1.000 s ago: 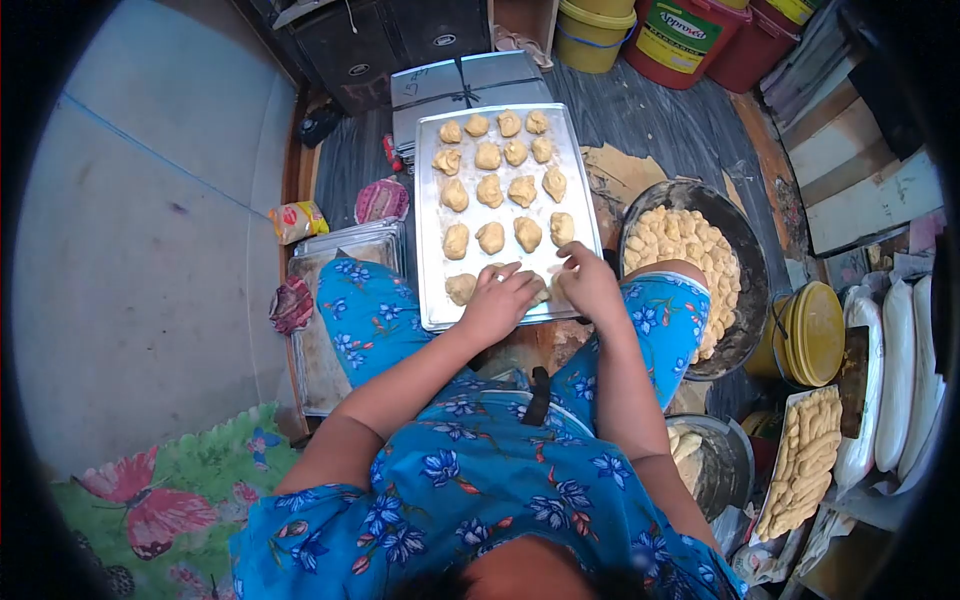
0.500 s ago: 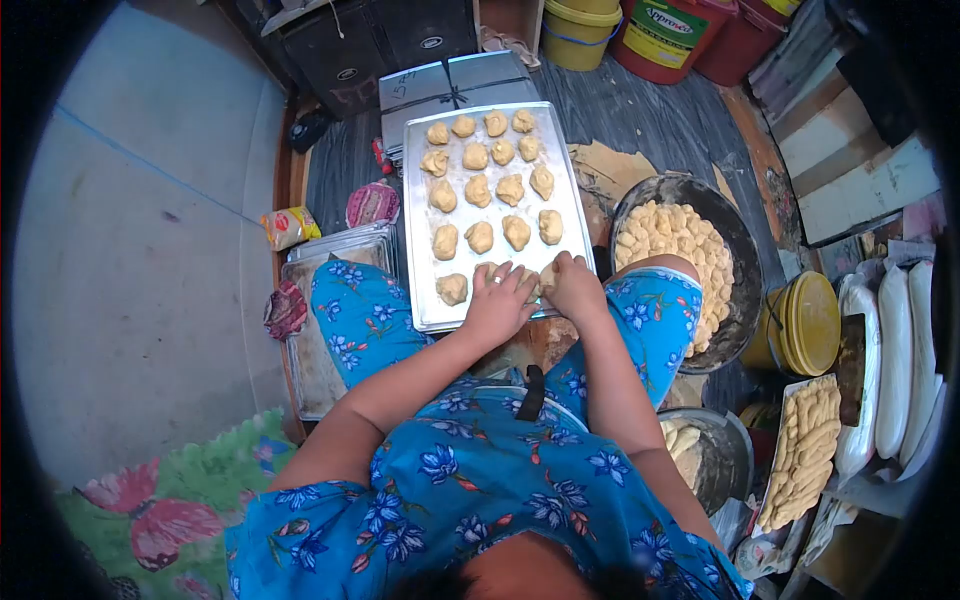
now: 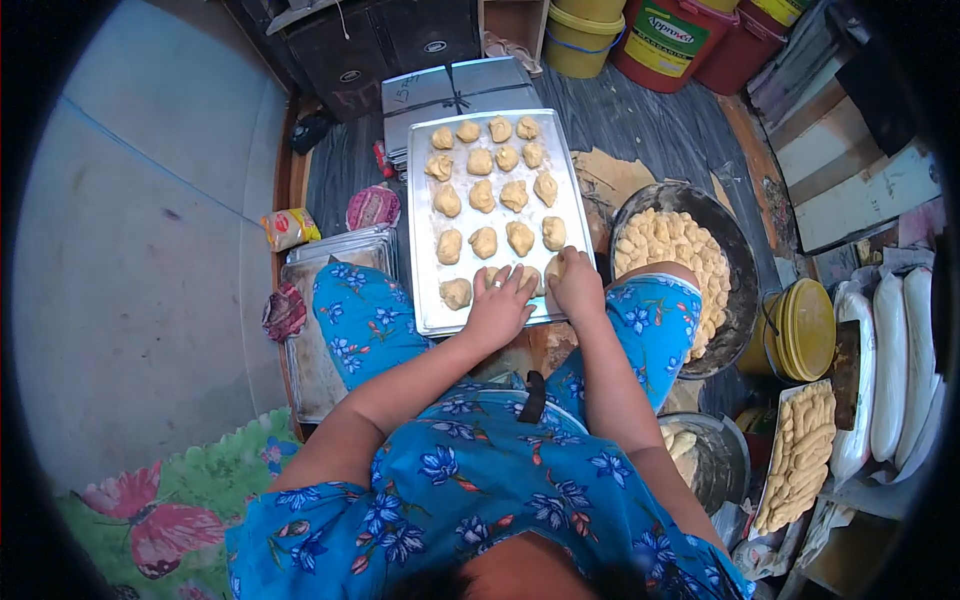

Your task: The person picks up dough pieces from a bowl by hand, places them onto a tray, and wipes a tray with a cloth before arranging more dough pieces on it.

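Note:
A metal baking tray (image 3: 428, 300) rests across my lap, with rows of rough dough balls (image 3: 482, 197) on it. Along the near edge, my left hand (image 3: 502, 308) lies palm down over dough pieces in the front row, fingers spread and partly covering them. My right hand (image 3: 577, 290), at the tray's near right corner, has its fingers curled round a dough ball, which is mostly hidden. One uncovered dough ball (image 3: 455, 293) sits left of my left hand.
A big dark basin (image 3: 745, 290) of dough pieces stands right of my knee. A yellow bucket (image 3: 805, 325), a tray of shaped dough (image 3: 797, 455) and a smaller basin (image 3: 735, 455) are further right. Stacked trays (image 3: 305, 370) lie at left; tied metal sheets (image 3: 470, 85) lie beyond the tray.
The view has shifted slightly, and the tray appears a little lower and further right. My right hand has moved slightly away from my left, showing more dough between them.

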The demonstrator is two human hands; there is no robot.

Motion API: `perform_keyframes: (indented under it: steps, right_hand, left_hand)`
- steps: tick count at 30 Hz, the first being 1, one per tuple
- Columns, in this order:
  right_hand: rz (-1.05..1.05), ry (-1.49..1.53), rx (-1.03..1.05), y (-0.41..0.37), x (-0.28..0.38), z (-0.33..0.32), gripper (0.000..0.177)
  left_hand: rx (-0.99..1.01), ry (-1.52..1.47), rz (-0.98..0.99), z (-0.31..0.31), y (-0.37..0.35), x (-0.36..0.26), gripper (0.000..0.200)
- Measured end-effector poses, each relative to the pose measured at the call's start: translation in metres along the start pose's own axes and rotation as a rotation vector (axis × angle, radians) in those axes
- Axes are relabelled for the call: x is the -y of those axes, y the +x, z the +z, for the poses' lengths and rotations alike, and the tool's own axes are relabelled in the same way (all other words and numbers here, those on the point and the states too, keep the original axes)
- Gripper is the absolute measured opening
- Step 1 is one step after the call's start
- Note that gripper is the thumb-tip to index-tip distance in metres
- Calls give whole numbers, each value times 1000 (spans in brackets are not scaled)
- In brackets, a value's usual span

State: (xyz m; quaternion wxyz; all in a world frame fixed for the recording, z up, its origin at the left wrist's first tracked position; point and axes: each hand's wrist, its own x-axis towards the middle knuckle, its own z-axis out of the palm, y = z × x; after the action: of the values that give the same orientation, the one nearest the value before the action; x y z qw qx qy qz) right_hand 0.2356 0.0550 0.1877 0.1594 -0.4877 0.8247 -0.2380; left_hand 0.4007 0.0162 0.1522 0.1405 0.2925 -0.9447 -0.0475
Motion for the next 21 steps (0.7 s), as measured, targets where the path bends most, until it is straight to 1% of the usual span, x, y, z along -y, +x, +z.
perform_keyframes:
  steps: [1,4,7,10,13,16,17,21]
  right_hand:
    - [-26,2,-11,1,-1,1,27]
    - [-48,-51,51,6,-7,7,27]
    - [-26,-23,54,8,-6,5,27]
    - [43,2,-9,0,5,-11,27]
    - [-2,70,-142,4,-6,-17,24]
    - [27,152,-160,7,-12,-19,21]
    - [18,136,-168,7,-13,-18,20]
    - [25,151,-111,4,-15,-16,21]
  left_hand:
    - [15,10,-2,0,0,-1,53]
    - [63,-9,-6,-4,-1,-3,57]
    - [85,-42,20,-15,-2,-7,58]
    - [126,-50,38,-14,-1,-8,58]
    - [155,-45,53,-13,-8,-3,59]
    - [161,-47,51,-10,-9,-3,58]
    - [163,-47,46,-9,-9,-3,58]
    - [166,-45,32,-11,-9,-4,57]
